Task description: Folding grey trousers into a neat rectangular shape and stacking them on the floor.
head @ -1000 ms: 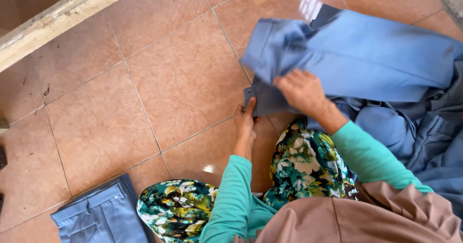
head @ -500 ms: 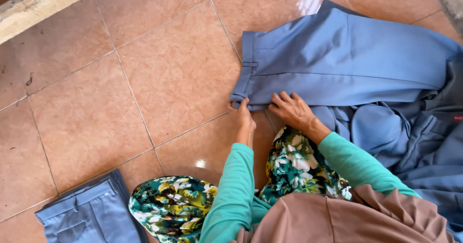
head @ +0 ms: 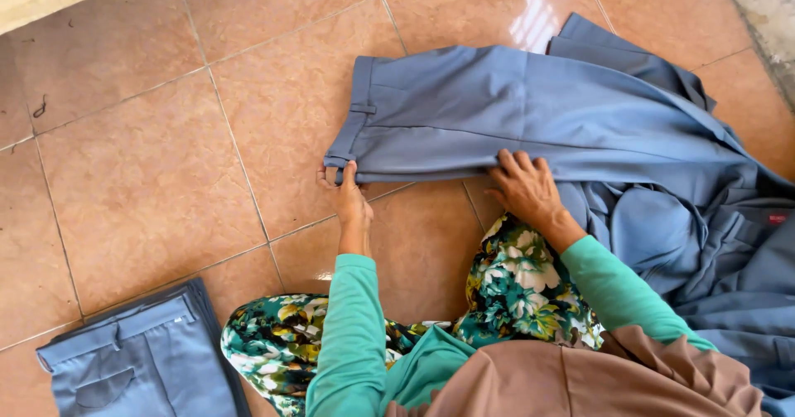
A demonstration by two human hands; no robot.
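Left grip (head: 348, 192) pinches blue trousers (head: 513, 115) waistband corner — right hand (head: 523, 187) flat on hem edge.

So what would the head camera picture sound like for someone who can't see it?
A person's left hand pinches the waistband corner of blue trousers spread flat on a tiled floor, while the right hand presses on their near edge. Folded blue trousers lie at lower left, more blue cloth heaped at right.
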